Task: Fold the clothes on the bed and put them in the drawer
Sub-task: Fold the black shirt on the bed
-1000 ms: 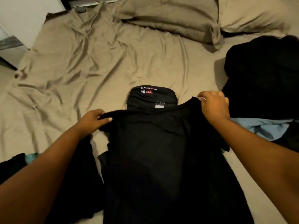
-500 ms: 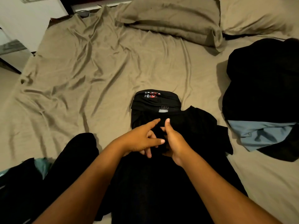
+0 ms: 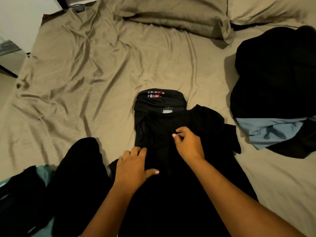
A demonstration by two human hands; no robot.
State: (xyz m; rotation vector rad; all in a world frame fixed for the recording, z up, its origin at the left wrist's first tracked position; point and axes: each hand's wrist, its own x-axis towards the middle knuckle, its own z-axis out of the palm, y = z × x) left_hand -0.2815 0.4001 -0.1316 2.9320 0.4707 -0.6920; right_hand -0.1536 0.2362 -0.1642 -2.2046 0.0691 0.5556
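Folded stack (image 3: pixel 159 100) beyond black shirt (image 3: pixel 164 194); dark pile (image 3: pixel 273 74) right.

I record a bed (image 3: pixel 119 65) under a wrinkled tan sheet, filling most of the head view; at its far end lie a left pillow (image 3: pixel 171 12) and a right pillow (image 3: pixel 273 9), side by side, in matching tan cases; a white wall (image 3: pixel 22 12) stands at upper left; below it sits pale furniture (image 3: pixel 8 48), type not determinable; a strip of beige floor (image 3: pixel 5 93) shows at far left; lighting is dim and warm, with soft shadows in the creases.
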